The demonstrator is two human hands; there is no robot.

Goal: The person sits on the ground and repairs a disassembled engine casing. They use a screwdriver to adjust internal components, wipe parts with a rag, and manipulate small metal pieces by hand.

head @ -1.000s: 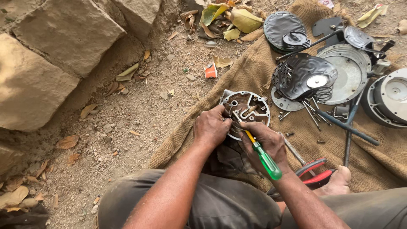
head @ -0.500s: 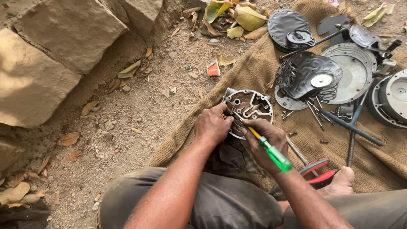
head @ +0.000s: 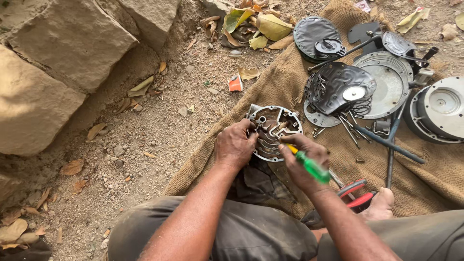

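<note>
Two hands at a round grey metal housing plate (head: 273, 131) on brown burlap sacking (head: 270, 92).

The screwdriver tip is hidden among the plate's ribs. The right hand (head: 303, 162) is closed around a green-handled screwdriver (head: 307, 164); the left hand (head: 235, 143) curls over the plate's left rim, covering it. The plate shows curved ribs and brass-coloured fittings; dark round covers (head: 338, 87) lie beyond.

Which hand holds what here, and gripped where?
Right hand holds a screwdriver by its green handle. Left hand grips the round metal housing at its left rim, steadying it on the burlap sack.
</note>
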